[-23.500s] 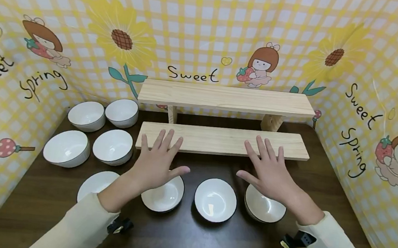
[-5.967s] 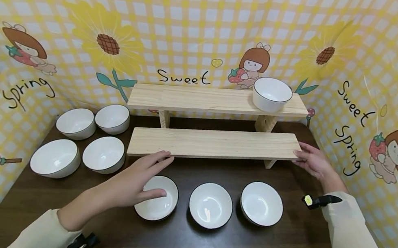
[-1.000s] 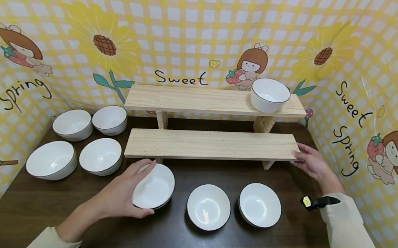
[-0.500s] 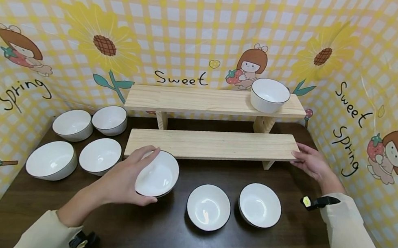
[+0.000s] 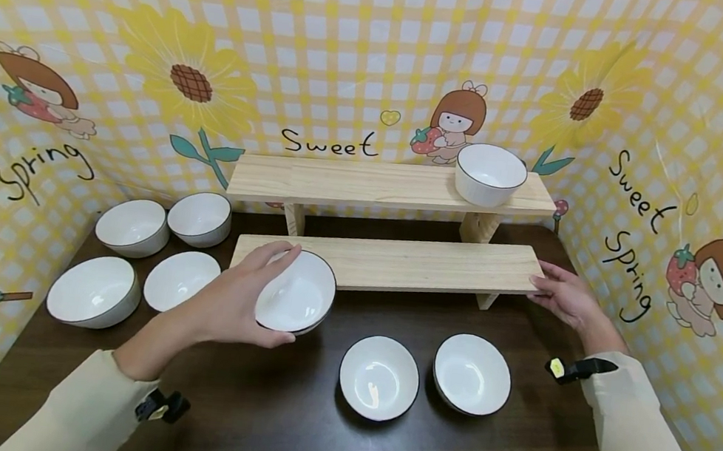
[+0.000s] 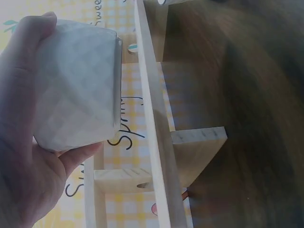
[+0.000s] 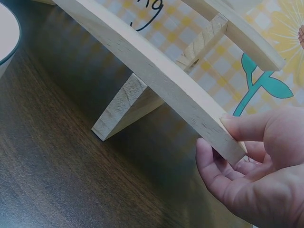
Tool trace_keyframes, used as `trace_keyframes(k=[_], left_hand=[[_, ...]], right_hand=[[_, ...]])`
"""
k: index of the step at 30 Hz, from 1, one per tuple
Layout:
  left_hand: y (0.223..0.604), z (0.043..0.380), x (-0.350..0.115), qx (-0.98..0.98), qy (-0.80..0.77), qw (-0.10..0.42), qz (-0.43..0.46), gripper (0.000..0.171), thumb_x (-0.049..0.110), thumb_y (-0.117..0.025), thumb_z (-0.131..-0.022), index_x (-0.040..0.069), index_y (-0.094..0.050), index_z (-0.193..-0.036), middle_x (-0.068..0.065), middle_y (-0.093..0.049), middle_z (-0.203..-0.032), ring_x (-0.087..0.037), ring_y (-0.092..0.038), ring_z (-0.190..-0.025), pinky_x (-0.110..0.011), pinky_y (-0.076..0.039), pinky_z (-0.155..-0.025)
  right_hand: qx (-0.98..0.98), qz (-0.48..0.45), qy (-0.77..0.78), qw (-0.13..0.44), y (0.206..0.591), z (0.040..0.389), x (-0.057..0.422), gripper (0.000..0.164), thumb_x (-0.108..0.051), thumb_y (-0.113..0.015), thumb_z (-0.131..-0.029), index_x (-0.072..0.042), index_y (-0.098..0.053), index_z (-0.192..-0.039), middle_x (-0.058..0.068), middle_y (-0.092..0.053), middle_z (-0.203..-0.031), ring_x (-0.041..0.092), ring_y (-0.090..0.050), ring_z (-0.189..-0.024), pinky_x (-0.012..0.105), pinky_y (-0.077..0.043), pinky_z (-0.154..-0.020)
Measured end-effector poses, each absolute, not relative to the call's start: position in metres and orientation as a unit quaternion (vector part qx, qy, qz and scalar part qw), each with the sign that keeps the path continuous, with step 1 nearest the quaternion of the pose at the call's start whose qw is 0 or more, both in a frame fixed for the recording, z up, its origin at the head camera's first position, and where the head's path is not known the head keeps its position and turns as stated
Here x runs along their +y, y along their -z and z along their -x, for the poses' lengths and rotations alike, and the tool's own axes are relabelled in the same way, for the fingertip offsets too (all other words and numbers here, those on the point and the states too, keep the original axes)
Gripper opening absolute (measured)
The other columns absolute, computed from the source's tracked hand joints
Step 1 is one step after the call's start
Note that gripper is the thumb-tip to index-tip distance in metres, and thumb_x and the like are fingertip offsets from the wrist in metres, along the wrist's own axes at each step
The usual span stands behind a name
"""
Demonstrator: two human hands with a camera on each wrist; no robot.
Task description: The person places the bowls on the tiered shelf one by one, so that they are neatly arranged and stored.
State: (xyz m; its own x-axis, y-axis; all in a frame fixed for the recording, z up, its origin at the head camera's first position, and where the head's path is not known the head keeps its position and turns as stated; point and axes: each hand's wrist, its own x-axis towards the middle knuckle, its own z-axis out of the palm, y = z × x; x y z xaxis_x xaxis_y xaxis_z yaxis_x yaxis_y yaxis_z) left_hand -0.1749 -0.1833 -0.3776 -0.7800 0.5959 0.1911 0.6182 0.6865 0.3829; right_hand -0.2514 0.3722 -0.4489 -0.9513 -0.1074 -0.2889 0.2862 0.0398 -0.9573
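My left hand (image 5: 234, 308) holds a white bowl (image 5: 301, 294) with a dark rim, thumb and fingers curled round its side. The bowl is in the air and overlaps the left end of the lower plank (image 5: 424, 266) of a two-tier wooden shelf. In the left wrist view the same bowl (image 6: 78, 88) shows its faceted outer wall, tipped over in that camera's picture. My right hand (image 5: 564, 297) grips the right end of the lower plank; the right wrist view has the thumb (image 7: 240, 127) on top and fingers curled underneath.
Another white bowl (image 5: 490, 177) stands on the right part of the upper plank (image 5: 353, 184). Two bowls, one in the middle (image 5: 379, 378) and one at right (image 5: 471, 376), stand on the dark table (image 5: 285, 425). Several more bowls (image 5: 96, 290) cluster at left. Checked cloth (image 5: 354, 53) hangs behind.
Since the oldest frame, a bowl has come onto the upper plank and the front-left bowl has gone. Over the last second my left hand lifts its bowl toward the shelf; my right stays put.
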Motion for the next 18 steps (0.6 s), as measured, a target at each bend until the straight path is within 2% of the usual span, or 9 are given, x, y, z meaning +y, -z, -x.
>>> trace_keyframes(k=[7, 12, 18], left_hand=[[0.37, 0.186, -0.178, -0.912, 0.221, 0.024, 0.344, 0.121, 0.058, -0.087, -0.068, 0.007, -0.029, -0.161, -0.014, -0.029, -0.16, -0.036, -0.042, -0.138, -0.055, -0.048, -0.099], [0.364, 0.194, -0.175, -0.911, 0.22, 0.019, 0.349, 0.119, 0.056, -0.086, -0.069, 0.007, -0.029, -0.161, -0.015, -0.03, -0.159, -0.035, -0.043, -0.136, -0.053, -0.048, -0.099], [0.354, 0.202, -0.17, -0.911, 0.225, 0.008, 0.346, 0.12, 0.056, -0.087, -0.07, 0.009, -0.026, -0.162, -0.013, -0.027, -0.161, -0.034, -0.037, -0.141, -0.054, -0.046, -0.102]], right_hand=[[0.699, -0.069, 0.697, 0.141, 0.45, 0.252, 0.374, 0.073, -0.001, -0.05, -0.104, 0.009, -0.003, -0.159, 0.023, -0.034, -0.136, 0.005, -0.06, -0.089, 0.024, -0.054, -0.077], [0.701, -0.067, 0.695, 0.144, 0.45, 0.252, 0.374, 0.074, -0.002, -0.051, -0.104, 0.009, -0.002, -0.159, 0.024, -0.033, -0.137, 0.005, -0.06, -0.089, 0.024, -0.054, -0.078], [0.703, -0.068, 0.694, 0.144, 0.449, 0.251, 0.374, 0.074, -0.002, -0.051, -0.105, 0.008, -0.002, -0.159, 0.024, -0.033, -0.137, 0.005, -0.06, -0.089, 0.024, -0.054, -0.078]])
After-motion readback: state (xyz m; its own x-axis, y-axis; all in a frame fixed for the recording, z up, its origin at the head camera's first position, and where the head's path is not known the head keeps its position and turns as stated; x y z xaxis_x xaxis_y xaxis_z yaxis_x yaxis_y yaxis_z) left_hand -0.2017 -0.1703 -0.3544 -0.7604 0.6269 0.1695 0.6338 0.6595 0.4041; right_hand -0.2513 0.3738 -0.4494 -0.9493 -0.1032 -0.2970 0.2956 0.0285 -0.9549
